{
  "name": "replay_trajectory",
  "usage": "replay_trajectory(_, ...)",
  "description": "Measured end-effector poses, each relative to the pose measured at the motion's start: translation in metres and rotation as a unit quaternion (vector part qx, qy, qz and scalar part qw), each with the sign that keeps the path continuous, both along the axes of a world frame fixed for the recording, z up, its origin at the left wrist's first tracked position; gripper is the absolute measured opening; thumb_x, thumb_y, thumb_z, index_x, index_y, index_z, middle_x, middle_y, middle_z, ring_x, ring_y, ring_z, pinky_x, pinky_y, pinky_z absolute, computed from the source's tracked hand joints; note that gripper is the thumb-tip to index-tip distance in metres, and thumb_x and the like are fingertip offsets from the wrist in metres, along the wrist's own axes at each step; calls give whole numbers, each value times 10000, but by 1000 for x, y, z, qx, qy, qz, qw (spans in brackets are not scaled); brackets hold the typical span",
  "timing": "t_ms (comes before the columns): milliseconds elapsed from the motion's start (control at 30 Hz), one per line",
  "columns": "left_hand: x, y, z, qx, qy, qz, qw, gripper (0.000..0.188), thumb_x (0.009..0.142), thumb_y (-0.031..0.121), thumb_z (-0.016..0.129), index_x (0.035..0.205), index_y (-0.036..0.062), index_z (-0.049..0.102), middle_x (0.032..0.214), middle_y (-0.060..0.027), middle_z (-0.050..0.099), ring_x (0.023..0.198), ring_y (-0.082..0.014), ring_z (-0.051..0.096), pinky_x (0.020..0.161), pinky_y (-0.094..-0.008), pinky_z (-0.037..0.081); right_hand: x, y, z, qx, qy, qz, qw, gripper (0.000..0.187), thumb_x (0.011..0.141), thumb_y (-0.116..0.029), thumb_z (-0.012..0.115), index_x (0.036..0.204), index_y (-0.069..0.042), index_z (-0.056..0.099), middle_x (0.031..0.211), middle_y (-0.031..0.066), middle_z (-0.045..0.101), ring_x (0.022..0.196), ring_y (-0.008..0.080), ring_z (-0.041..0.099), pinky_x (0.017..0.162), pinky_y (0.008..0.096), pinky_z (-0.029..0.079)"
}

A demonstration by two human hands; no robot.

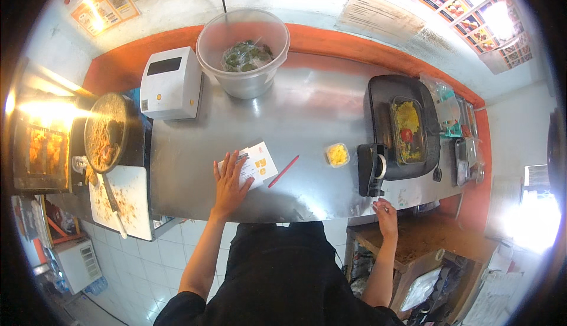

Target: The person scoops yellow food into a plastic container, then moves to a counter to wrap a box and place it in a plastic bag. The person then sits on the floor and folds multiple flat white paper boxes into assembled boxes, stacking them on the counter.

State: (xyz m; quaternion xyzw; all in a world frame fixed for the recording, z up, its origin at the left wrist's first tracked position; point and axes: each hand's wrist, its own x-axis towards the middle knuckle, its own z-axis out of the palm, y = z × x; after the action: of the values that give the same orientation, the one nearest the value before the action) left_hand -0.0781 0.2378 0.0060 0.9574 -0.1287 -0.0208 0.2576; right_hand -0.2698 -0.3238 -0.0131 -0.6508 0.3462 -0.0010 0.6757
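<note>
My left hand (231, 185) lies with fingers spread on white printed papers (260, 164) with yellow pictures, pressing them to the steel counter. Right of the papers, a red pen (283, 171) lies slantwise. My right hand (384, 209) is at the counter's front edge, just below the black tape dispenser (367, 172), which carries a pale roll of tape (382, 166). Its fingers are pinched together at the dispenser's near end; what they hold is too small to make out. Left of the dispenser stands a small clear tub (337, 155) of yellow pieces.
A white label printer (171, 83) and a clear bucket (243, 60) with greens stand at the back. On the left are a large pan (106, 132) and a knife (113, 203) on a white cutting board (134, 191). A black tray (384, 98) holds a food container (409, 131).
</note>
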Motion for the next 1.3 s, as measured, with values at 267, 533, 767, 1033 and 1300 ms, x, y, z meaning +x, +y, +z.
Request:
replay_trajectory(267,-1,3,-3,-18,-4,5,1000,677,1007,403,736,1589,110,553,1777,-141,367,1670,-373,274,1361,-632,42,16,-44,-4,-577,102,271,764,176,983,-150,767,973,26,769,955,150,703,979,333,698,873,442,563)
replay_trajectory(533,-8,6,-15,-46,-18,29,998,694,1009,403,742,1605,102,553,1775,-131,376,1673,-347,276,1361,-629,65,88,76,75,-210,167,474,838,320,1025,-317,810,1035,-1,766,851,93,703,815,173,686,724,335,543)
replay_trajectory(767,-8,5,-32,-38,-75,38,996,716,1006,396,746,1612,74,546,1747,-152,407,1666,-354,283,1356,-636,100,221,305,54,-353,-91,603,710,298,1119,-314,612,1120,-32,710,1197,189,602,1044,379,672,886,520,546)
replay_trajectory(1033,-9,4,-24,11,-53,32,998,808,1030,475,700,1698,110,430,1754,-138,401,1684,-371,232,1357,-649,79,271,366,48,-479,-12,611,630,468,1012,-498,717,911,-42,749,1076,195,723,951,412,745,841,550,586)
replay_trajectory(1300,-7,2,-24,-15,-19,30,999,840,1020,441,707,1710,81,394,1769,-156,368,1688,-379,209,1354,-653,33,234,272,25,-429,-68,410,802,318,917,-316,845,1000,-32,728,901,177,729,802,365,685,750,475,540)
